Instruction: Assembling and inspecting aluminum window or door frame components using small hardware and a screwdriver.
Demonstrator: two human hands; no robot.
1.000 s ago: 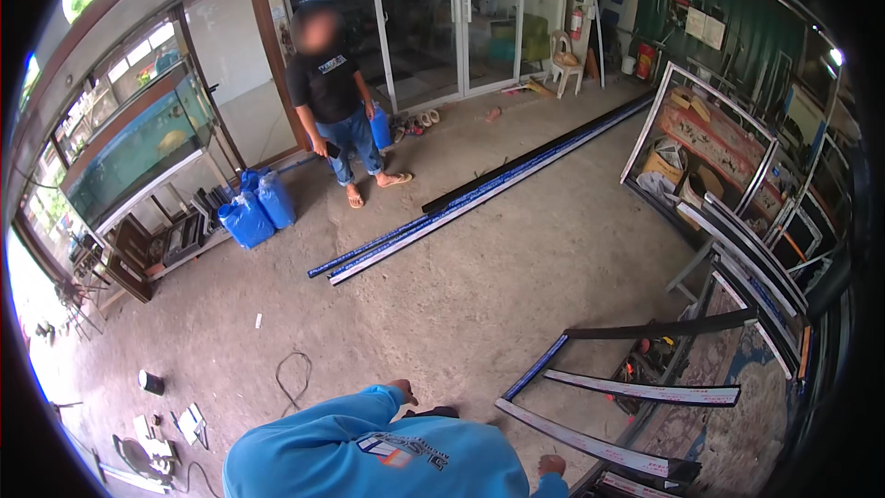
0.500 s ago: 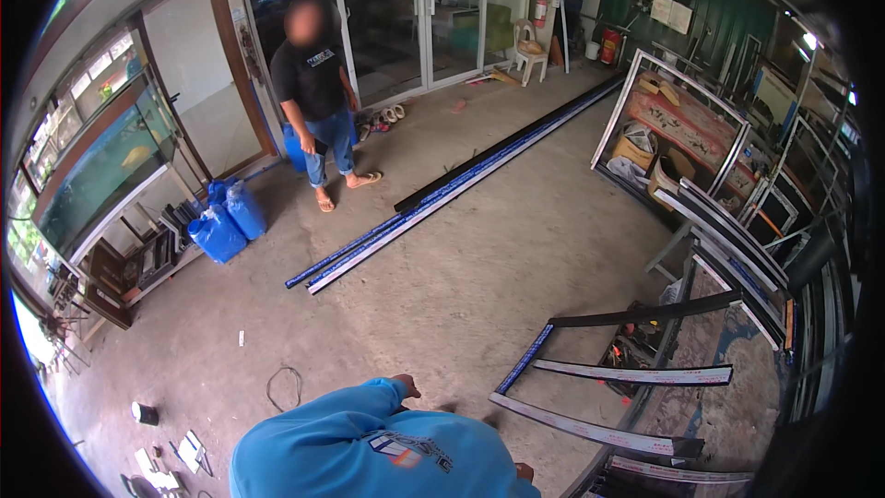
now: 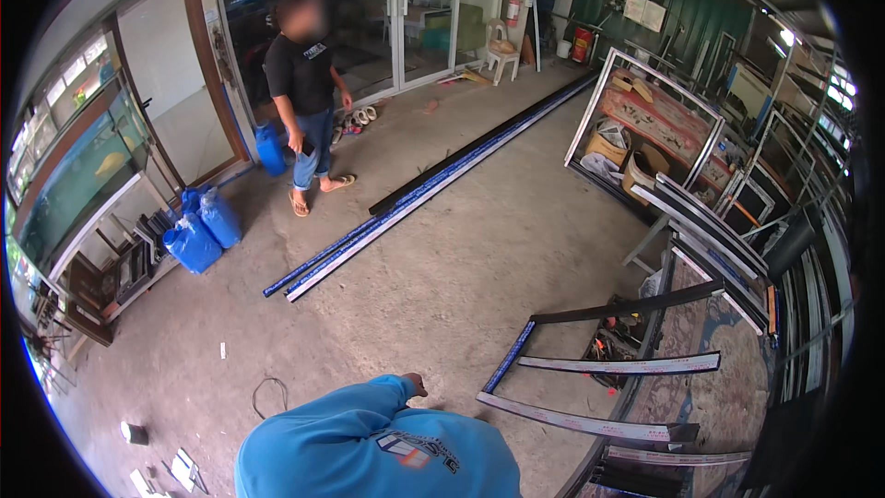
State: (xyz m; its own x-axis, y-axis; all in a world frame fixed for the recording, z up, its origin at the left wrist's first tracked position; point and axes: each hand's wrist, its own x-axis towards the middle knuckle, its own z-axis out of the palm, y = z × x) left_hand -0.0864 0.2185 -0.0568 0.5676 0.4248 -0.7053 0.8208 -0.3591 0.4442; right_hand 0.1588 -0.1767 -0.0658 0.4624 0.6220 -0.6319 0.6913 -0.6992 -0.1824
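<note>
My left arm, in a blue sleeve (image 3: pixel 341 415), is bent across the front of my body. My left hand (image 3: pixel 417 385) shows small beyond the cuff, over the concrete floor. Its fingers are too small and dark to tell whether they are open or closed, and I see nothing held in it. My right hand is out of view. Nearest to me on the right is an angled metal frame (image 3: pixel 572 417) with long strips, partly over a patterned tabletop (image 3: pixel 719 378). Some strips carry white film and one is black.
Long black and blue-wrapped metal profiles (image 3: pixel 433 186) lie diagonally across the floor (image 3: pixel 387 332). A person (image 3: pixel 304 83) in a black shirt stands at the left, near blue containers (image 3: pixel 203 231). Frames and strips (image 3: pixel 728 221) crowd the right side. A wire loop (image 3: pixel 270 397) lies nearby.
The whole scene has shifted left in view. My right hand, seen at the lower edge before, is gone from view. The standing person has turned a little, one arm more bent.
</note>
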